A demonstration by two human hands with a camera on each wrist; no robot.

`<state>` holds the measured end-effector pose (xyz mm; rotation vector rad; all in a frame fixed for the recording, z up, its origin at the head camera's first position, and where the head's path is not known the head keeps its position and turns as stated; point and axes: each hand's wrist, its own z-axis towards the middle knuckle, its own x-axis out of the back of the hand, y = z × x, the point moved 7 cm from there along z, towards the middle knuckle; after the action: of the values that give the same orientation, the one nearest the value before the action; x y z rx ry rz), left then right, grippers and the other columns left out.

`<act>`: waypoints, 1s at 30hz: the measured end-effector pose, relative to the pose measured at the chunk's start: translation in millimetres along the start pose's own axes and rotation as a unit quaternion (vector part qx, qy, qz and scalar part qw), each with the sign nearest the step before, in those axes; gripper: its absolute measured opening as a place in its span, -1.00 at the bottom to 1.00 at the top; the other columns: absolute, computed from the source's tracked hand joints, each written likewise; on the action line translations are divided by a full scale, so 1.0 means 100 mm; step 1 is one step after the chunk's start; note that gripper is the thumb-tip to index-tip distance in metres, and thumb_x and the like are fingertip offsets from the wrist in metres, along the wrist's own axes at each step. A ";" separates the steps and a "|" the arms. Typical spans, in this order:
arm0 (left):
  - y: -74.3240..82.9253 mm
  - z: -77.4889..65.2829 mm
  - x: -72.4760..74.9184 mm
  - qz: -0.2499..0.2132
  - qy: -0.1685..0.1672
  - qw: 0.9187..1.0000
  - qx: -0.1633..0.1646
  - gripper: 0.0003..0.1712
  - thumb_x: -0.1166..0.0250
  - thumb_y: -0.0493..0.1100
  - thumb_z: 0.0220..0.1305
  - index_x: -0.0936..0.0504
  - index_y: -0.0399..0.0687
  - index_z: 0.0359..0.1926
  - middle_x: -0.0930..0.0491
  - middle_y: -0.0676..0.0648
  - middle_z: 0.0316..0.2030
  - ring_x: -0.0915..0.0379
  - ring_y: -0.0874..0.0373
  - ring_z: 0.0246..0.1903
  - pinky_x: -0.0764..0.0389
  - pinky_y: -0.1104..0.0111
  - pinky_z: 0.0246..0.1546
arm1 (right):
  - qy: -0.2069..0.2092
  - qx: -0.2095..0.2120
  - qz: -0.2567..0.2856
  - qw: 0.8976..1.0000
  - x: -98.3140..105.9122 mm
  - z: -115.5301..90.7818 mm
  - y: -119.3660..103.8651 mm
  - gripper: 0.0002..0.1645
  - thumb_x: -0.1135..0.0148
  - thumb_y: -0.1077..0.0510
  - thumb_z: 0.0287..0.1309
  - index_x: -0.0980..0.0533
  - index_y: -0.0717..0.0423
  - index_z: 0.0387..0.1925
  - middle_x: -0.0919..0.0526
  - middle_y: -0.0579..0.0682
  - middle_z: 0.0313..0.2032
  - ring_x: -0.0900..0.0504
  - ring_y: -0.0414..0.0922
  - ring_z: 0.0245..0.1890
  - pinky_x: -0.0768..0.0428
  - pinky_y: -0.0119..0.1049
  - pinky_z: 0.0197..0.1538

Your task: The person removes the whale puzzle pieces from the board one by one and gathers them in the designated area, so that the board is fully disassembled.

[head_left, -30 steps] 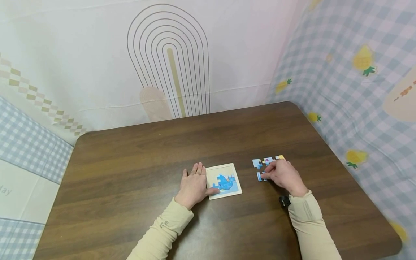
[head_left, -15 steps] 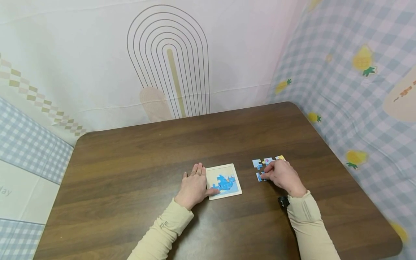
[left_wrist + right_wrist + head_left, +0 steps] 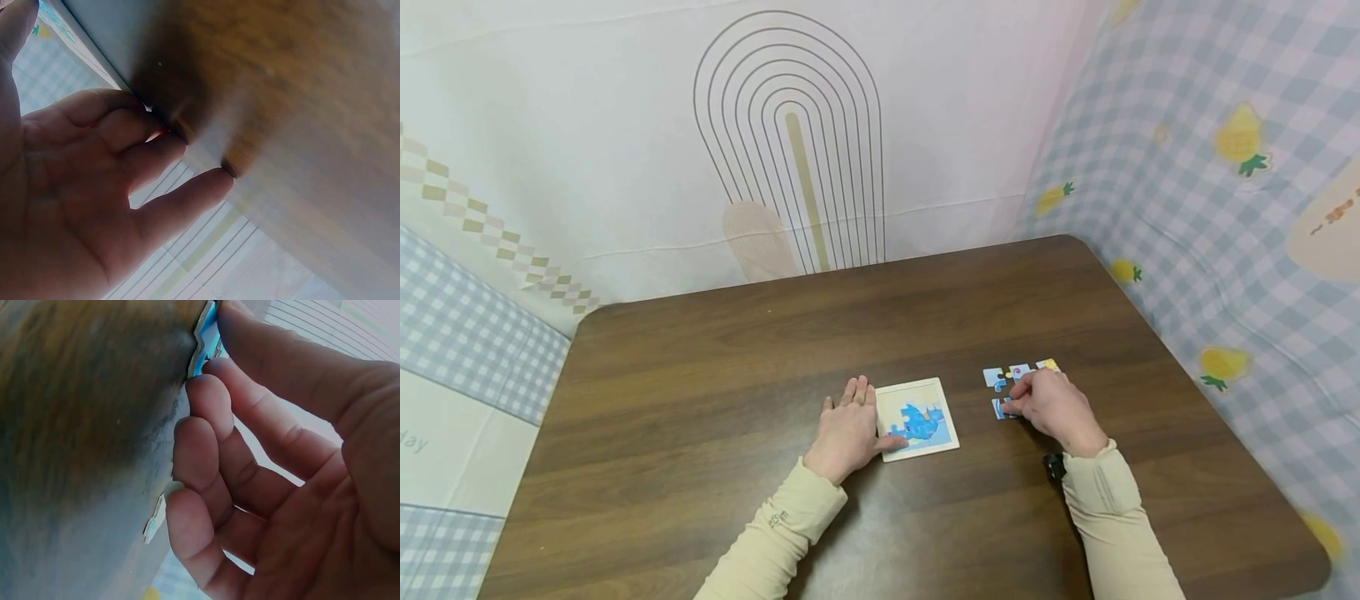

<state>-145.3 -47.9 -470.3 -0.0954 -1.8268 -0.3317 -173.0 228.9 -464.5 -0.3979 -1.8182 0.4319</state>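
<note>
My left hand point(image 3: 844, 429) lies with straight fingers along the left side of a square wooden puzzle tray point(image 3: 953, 429). Its thumb reaches over the tray's lower left corner, onto the picture. Part of a blue animal picture point(image 3: 922, 423) fills the lower portion of the tray; pale backing shows elsewhere. To the right, my right hand point(image 3: 1056, 407) pinches a blue puzzle piece point(image 3: 997, 408) at table level, with thumb and fingertips at its edge. The right wrist view shows the piece point(image 3: 205, 340) beside the thumb. The hand partly covers it.
Just above the right hand lie loose puzzle pieces: a pale blue one point(image 3: 993, 377), one with a pink swirl point(image 3: 1019, 371) and a yellow one point(image 3: 1047, 364), partly hidden. The brown table point(image 3: 737, 358) meets a white patterned cloth point(image 3: 940, 125) behind and a checked cloth point(image 3: 1180, 250) on the right.
My right hand has edged very slightly left with its fingers still at the blue puzzle piece. The left hand and the tray stay in place.
</note>
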 end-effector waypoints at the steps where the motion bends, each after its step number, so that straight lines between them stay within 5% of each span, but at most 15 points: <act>1: 0.00 0.00 0.00 0.001 0.000 1.000 0.000 0.24 -0.23 0.51 0.03 -0.20 -0.37 0.41 -0.14 -0.27 0.43 -0.01 -0.08 0.43 -0.22 -0.16 0.25 | 0.002 0.000 -0.005 1.000 0.00 0.00 0.00 -0.86 -0.42 0.09 0.08 -0.66 0.07 -0.39 -0.69 -0.14 -0.44 -0.61 -0.10 -0.32 -0.50 -0.14 -0.31; 20: 0.02 -0.01 0.00 0.006 0.000 1.000 -0.003 0.23 -0.22 0.52 0.03 -0.21 -0.37 0.41 -0.14 -0.26 0.42 -0.01 -0.07 0.43 -0.23 -0.15 0.25 | 0.039 0.015 -0.030 0.999 0.04 -0.04 -0.07 -0.86 -0.43 0.04 0.07 -0.67 -0.01 -0.35 -0.59 -0.17 -0.47 -0.53 -0.19 -0.43 -0.44 -0.15 -0.39; 30: 0.02 -0.01 0.02 0.011 0.007 1.000 -0.006 0.22 -0.22 0.52 0.04 -0.22 -0.37 0.40 -0.16 -0.26 0.42 -0.03 -0.07 0.43 -0.24 -0.15 0.24 | 0.089 0.079 -0.009 0.993 -0.04 -0.05 -0.42 -0.72 -0.41 0.06 0.12 -0.63 0.16 -0.21 -0.53 -0.09 -0.48 -0.46 -0.15 -0.51 -0.42 -0.26 -0.47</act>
<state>-144.4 -46.9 -467.8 -0.1220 -1.8078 -0.3273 -169.1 191.0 -445.7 -0.3005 -1.6021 0.5082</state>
